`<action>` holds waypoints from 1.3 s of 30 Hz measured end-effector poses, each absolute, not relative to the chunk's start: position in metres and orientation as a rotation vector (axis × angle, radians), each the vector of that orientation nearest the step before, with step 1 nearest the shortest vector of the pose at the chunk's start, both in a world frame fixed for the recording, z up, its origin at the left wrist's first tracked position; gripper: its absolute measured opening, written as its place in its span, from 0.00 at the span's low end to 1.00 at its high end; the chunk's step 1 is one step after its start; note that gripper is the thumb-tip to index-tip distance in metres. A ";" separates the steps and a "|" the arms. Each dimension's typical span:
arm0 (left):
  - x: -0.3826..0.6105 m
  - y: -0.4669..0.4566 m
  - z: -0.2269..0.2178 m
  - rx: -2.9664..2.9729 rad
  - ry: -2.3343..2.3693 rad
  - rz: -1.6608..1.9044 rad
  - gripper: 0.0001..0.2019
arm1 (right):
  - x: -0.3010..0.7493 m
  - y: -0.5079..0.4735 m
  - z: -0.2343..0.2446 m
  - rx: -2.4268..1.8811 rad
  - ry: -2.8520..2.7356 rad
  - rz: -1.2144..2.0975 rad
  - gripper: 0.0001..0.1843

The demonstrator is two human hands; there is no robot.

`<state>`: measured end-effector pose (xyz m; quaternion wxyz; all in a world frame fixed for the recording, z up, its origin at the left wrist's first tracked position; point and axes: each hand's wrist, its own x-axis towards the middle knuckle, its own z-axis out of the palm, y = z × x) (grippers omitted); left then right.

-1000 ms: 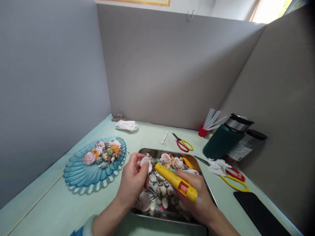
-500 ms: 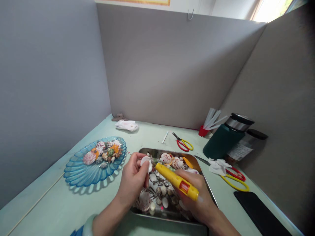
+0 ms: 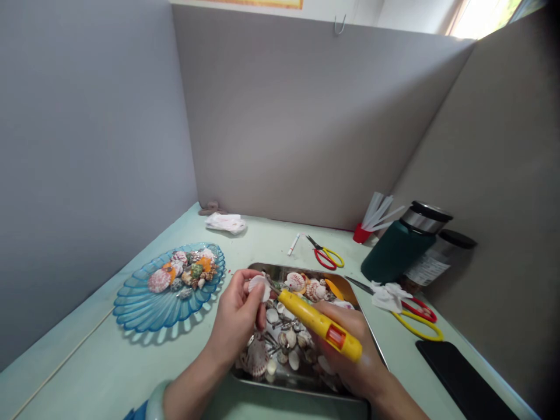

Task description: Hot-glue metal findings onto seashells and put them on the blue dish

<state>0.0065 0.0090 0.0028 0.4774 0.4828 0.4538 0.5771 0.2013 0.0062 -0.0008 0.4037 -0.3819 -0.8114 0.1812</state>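
Observation:
Between the thumb and fingers of my left hand (image 3: 238, 315) is a white seashell (image 3: 259, 287). My right hand (image 3: 350, 344) grips a yellow pen-shaped hot glue gun (image 3: 317, 321), its narrow metal tip pointing at the shell's right edge. I cannot tell whether tip and shell touch. Both hands are over a metal tray (image 3: 301, 389) of mixed shells, among them a striped scallop shell (image 3: 295, 282) and a larger ribbed shell (image 3: 257, 357). My right hand hides part of the tray's right side.
On the left stands a blue glass dish (image 3: 149, 309) of shells. Behind the tray lie small scissors (image 3: 324, 255). To the right are a red cup (image 3: 361, 233) of translucent sticks, a green bottle (image 3: 398, 248), larger scissors (image 3: 420, 324) under a crumpled tissue (image 3: 388, 296), and a black phone-like slab (image 3: 464, 379).
The glue gun's rear end has swung slightly right and down, and its metal tip now shows more clearly beside the shell. The white shell has turned a little in my left fingers.

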 end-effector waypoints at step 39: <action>0.008 0.006 0.009 1.181 1.067 1.293 0.09 | 0.201 0.006 -0.005 -0.972 -1.971 0.493 0.05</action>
